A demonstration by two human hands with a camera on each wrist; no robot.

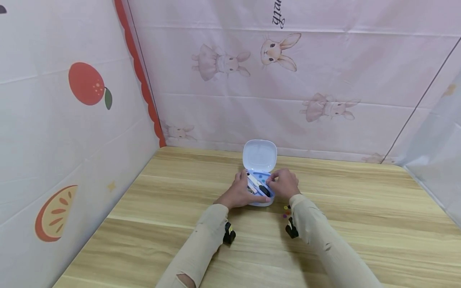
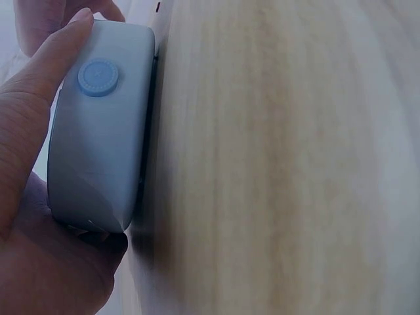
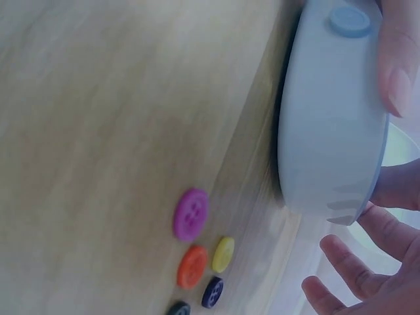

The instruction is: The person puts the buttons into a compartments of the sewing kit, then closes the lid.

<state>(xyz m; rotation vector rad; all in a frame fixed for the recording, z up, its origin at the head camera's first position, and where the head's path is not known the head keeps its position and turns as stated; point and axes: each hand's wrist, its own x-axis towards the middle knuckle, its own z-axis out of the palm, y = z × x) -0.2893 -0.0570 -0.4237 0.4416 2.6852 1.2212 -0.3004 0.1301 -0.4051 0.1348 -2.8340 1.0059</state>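
Note:
A small white sewing box [image 1: 260,203] with a light blue inside stands on the table, its lid [image 1: 259,155] raised. My left hand [image 1: 239,192] grips it from the left, thumb along the front near the round blue knob [image 2: 98,77]. Inside lie a tool with a white body and black end [image 1: 264,190] and blue buttons [image 1: 261,176]. My right hand [image 1: 284,183] reaches over the right rim, thumb and forefinger inside the box. The wall hides those fingertips in the right wrist view, where the other fingers [image 3: 348,262] spread outside.
Loose buttons lie on the table right of the box: a purple button [image 3: 191,214], an orange button [image 3: 192,266], a yellow button [image 3: 223,254] and dark ones [image 3: 212,292]. Behind the wooden table [image 1: 173,176] hangs a rabbit-print cloth [image 1: 230,104].

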